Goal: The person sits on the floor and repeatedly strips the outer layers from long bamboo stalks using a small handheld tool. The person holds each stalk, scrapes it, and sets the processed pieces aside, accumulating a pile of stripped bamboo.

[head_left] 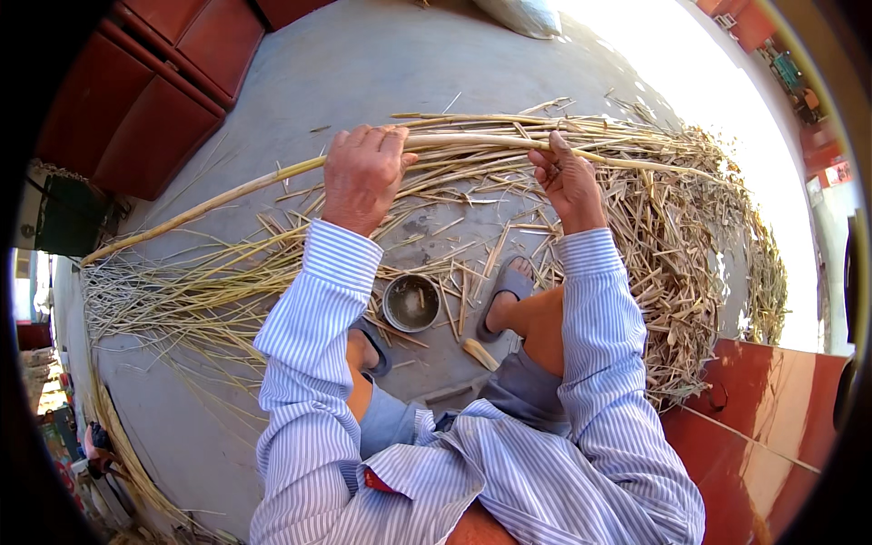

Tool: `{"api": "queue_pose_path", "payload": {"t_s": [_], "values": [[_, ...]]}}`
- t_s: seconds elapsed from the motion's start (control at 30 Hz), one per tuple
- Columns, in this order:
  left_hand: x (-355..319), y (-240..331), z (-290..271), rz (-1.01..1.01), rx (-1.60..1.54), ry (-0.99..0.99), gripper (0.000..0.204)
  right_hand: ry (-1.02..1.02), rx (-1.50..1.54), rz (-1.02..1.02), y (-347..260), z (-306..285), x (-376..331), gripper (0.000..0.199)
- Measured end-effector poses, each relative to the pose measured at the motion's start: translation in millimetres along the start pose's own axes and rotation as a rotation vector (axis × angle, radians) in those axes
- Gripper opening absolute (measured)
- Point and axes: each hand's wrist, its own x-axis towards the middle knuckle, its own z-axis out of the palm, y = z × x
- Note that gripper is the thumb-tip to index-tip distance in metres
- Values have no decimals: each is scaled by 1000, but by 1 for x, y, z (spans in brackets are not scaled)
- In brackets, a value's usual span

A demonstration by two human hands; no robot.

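Observation:
A long, pale yellow dry stalk stretches across in front of me, bowing gently, its left end reaching down to the far left of the floor. My left hand is closed around it with the back of the hand up. Further right, my right hand pinches the same stalk between thumb and fingers. Below and behind it, loose stalks lie across the floor, their thin tips fanning out at the left. A large heap of dry leaves and husks spreads at the right.
Between my sandalled feet stands a round metal bowl with something in it I cannot make out. A short pale stub lies near my right foot. Dark red padded furniture is at upper left, a whitish sack at the top.

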Motion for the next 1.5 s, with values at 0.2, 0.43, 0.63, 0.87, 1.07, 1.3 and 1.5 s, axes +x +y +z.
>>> {"api": "queue_pose_path", "payload": {"t_s": [0.2,0.43,0.63,0.87,1.07,1.3,1.5], "values": [[2,6,17,86,-36,137,26,-7,-8,-39,6,16,-23,23],[6,19,10,119,-151,210,24,20,18,28,0,8,-23,21],[1,-4,8,45,-76,25,25,-140,144,-163,-1,5,-23,21],[-1,0,-2,60,-176,77,25,-82,20,-219,0,1,-15,24],[11,-21,-20,-699,-901,381,21,27,-13,-121,2,-3,-3,26],[37,-11,-3,-51,-130,330,37,62,-27,129,20,-9,6,22],[27,31,38,-19,-136,-108,23,-15,-20,227,49,25,-10,22]]}}
